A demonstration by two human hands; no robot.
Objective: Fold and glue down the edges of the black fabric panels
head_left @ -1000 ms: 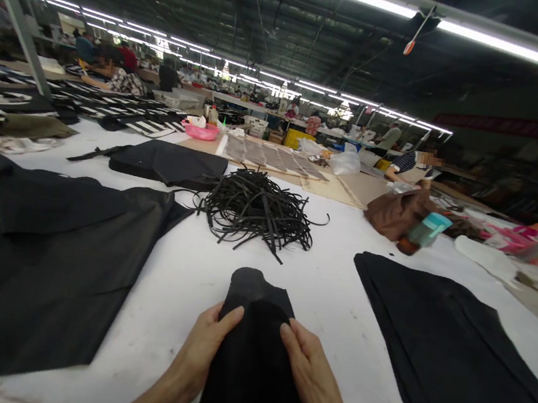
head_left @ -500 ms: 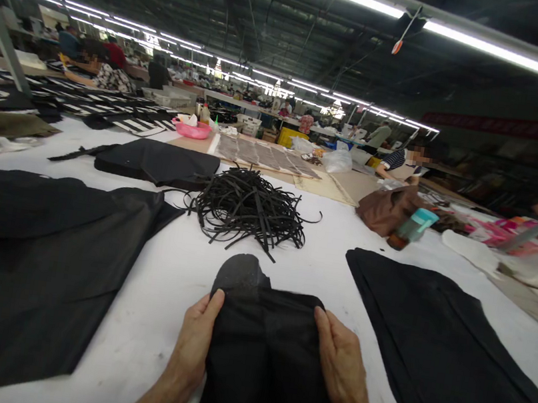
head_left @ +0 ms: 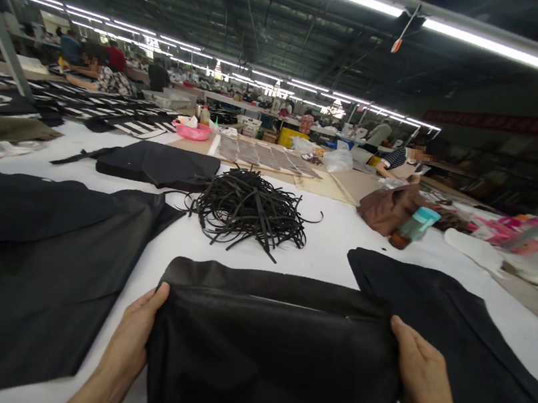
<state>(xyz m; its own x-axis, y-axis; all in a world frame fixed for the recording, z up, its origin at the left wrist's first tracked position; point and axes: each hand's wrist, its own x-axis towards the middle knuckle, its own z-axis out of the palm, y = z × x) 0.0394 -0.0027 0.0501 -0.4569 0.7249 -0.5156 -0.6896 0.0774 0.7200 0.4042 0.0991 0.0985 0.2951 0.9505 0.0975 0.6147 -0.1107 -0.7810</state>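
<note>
Black, smooth fabric piece (head_left: 275,364) drawn taut at near side of white-topped desk (head_left: 326,257), between person's two hands. Left hand (head_left: 131,329) pinching its upper left edge, thumb on top; right hand (head_left: 425,373) pinching upper right edge same way. Large black cloth (head_left: 32,294) lying to left, black layered cloth stack (head_left: 452,330) to right. Beyond, tangled heap of narrow black strips (head_left: 252,212). Turquoise-lidded clear bottle (head_left: 414,228) beside crumpled brown cloth (head_left: 384,206). Farther, round pink plastic basin (head_left: 191,131); co-worker in striped top (head_left: 395,157) off to right.
</note>
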